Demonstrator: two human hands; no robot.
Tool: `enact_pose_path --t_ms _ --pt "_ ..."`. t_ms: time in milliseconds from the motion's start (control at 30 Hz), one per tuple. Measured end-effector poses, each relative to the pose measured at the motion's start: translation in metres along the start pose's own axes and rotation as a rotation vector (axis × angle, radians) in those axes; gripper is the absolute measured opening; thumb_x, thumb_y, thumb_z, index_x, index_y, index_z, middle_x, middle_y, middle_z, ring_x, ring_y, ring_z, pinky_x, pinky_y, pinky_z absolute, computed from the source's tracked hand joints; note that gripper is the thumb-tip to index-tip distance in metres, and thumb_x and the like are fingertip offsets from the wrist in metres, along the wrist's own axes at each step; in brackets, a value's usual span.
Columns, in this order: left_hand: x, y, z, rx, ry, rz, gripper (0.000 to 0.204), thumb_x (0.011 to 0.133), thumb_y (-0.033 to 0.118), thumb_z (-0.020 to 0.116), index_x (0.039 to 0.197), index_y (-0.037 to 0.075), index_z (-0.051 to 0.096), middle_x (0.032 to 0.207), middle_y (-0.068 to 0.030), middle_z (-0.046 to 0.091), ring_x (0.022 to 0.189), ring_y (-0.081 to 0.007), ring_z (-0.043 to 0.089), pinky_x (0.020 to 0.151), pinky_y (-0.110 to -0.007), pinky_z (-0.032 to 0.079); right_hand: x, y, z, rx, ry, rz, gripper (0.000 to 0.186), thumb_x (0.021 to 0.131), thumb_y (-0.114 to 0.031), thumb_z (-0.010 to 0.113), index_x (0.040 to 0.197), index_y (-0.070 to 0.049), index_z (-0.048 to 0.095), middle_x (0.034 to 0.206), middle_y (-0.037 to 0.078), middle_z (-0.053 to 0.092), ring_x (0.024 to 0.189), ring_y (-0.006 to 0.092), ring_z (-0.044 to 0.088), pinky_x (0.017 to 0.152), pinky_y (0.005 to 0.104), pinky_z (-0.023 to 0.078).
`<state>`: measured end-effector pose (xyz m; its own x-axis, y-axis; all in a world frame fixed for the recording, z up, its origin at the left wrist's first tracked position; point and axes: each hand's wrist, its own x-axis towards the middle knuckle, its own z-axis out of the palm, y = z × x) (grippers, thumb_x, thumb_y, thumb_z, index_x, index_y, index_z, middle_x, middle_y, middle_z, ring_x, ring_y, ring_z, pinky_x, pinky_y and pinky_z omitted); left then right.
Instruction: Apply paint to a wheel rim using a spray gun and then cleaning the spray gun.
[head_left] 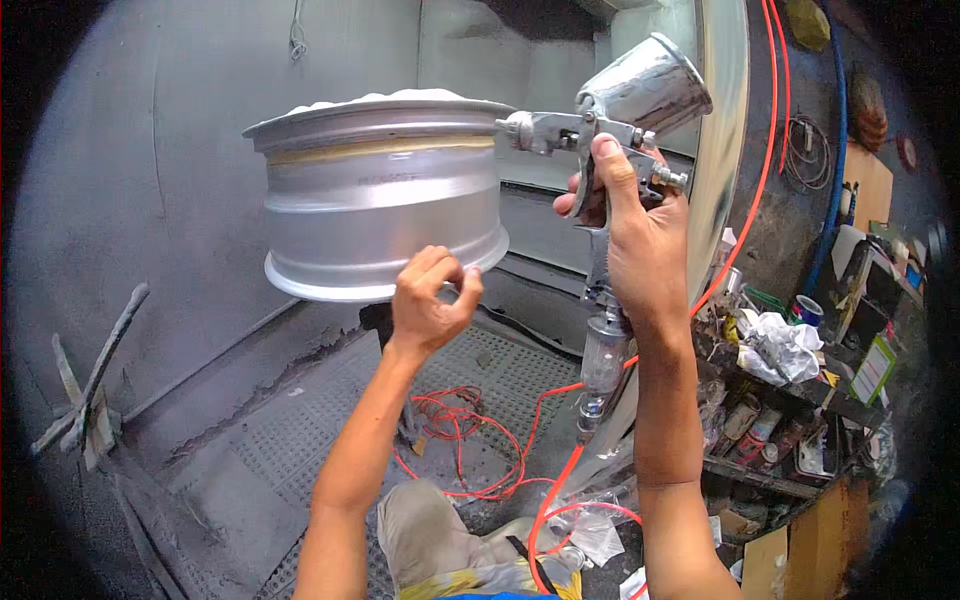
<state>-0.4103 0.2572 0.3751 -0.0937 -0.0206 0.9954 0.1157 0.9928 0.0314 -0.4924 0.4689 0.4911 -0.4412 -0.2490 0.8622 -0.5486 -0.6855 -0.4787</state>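
A silver wheel rim (385,215) lies level on a dark stand (378,320), with a tan band near its upper lip and something white showing on top. My left hand (435,300) is at its lower lip, fingers curled in; whether they touch the metal I cannot tell, and their inner side is hidden. My right hand (640,215) is wrapped round a spray gun (598,250), thumb high at the back. The gun's metal cup (645,85) tilts up to the right, and its nozzle points left, close to the rim's upper edge. Below the grip hangs a clear filter (603,355).
A red air hose (565,480) runs down from the gun, and more red hose (460,425) coils on the perforated floor. Grey booth walls (200,130) stand behind. Cluttered shelves (770,430) with cans and crumpled plastic are at right. A paint-crusted stand (95,415) is at left.
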Motion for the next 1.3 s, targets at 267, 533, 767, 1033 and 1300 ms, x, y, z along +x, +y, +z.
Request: enact_pose_path --t_ms 267,533,767,1033,1300 --pt "0.011 0.011 0.027 -0.153 -0.113 -0.078 0.019 0.087 0.006 0.073 0.073 -0.001 0.064 0.073 -0.0118 0.062 0.068 -0.0275 0.062 0.066 -0.039 0.049 -0.005 -0.004 -0.005 0.011 -0.04 0.051 0.032 0.106 -0.037 0.064 0.101 -0.006 0.063 0.085 0.007 0.069 0.075 0.0172 0.073 0.07 0.0295 0.057" --pt "-0.003 -0.028 -0.081 0.13 0.08 -0.045 0.023 0.089 0.002 0.069 0.07 -0.002 0.057 0.067 -0.0122 0.054 0.061 -0.0267 0.054 0.06 -0.039 0.043 0.041 0.027 -0.036 -0.202 0.067 -0.017 0.029 0.107 -0.033 0.064 0.097 -0.006 0.064 0.075 0.0 0.063 0.068 0.0086 0.064 0.065 0.0266 0.048" --pt "-0.014 -0.044 -0.093 0.072 0.133 -0.077 0.022 0.088 0.0 0.065 0.07 -0.001 0.054 0.067 -0.0112 0.052 0.061 -0.026 0.051 0.059 -0.038 0.041 0.066 0.026 -0.046 -0.288 0.02 0.011 0.034 0.106 -0.037 0.064 0.097 -0.004 0.068 0.078 0.001 0.065 0.069 0.012 0.067 0.068 0.0288 0.051" --pt "-0.012 -0.012 -0.04 0.069 0.028 -0.022 0.016 0.083 -0.001 0.068 0.072 0.0 0.057 0.072 -0.0116 0.058 0.068 -0.0284 0.056 0.066 -0.039 0.046 0.063 0.009 -0.039 -0.303 -0.028 0.05 0.037 0.104 -0.041 0.065 0.104 -0.004 0.069 0.083 0.004 0.067 0.073 0.0128 0.069 0.072 0.0295 0.053" --pt "0.001 0.01 0.034 -0.138 -0.054 -0.03 0.014 0.084 0.003 0.072 0.075 -0.001 0.062 0.076 -0.0121 0.062 0.075 -0.0289 0.062 0.071 -0.038 0.05 0.053 0.002 -0.032 -0.297 -0.041 0.024 0.037 0.105 -0.04 0.065 0.103 -0.004 0.069 0.082 0.004 0.066 0.073 0.0125 0.069 0.071 0.0289 0.054"
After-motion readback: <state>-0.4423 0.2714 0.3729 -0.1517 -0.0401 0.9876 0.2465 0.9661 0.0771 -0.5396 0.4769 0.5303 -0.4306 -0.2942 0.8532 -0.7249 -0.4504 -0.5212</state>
